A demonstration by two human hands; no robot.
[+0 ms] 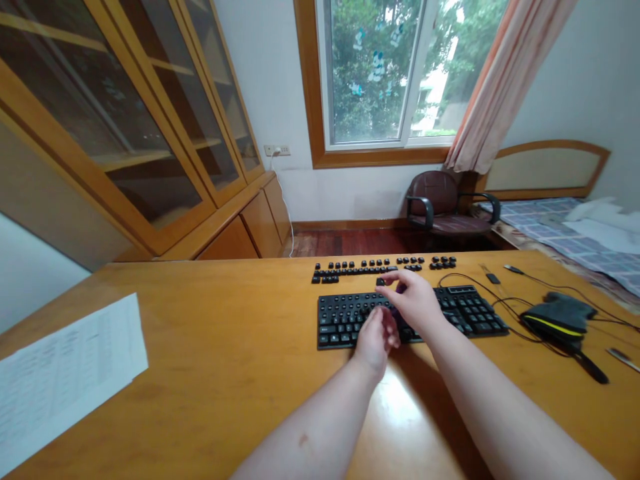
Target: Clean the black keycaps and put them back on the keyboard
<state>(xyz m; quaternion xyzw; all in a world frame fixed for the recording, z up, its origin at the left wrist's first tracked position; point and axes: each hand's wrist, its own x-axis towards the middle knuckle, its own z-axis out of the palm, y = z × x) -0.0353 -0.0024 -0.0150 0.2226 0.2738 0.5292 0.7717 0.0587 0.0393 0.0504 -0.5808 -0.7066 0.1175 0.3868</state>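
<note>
A black keyboard (340, 322) lies on the desk, with bare key stems in its upper rows and keycaps on its lower rows and number pad. Between the thumb and fingertips of my right hand (415, 300) is a black keycap (381, 282), held just above the keyboard's back edge. My left hand (374, 340) rests over the keyboard's middle, fingers curled; what they hold, if anything, is hidden. Something dark purple shows between the hands, too covered to name. Behind the keyboard, loose keycaps (350, 271) are laid out in rows.
Right of the keyboard lie a grey and black brush-like tool (563, 317) with a yellow stripe, a cable (530, 275), a small black piece (493, 278) and a toothbrush-like stick (623, 359). Printed sheets (75, 373) lie at the left. A chair (435, 200) stands beyond the desk (225, 347).
</note>
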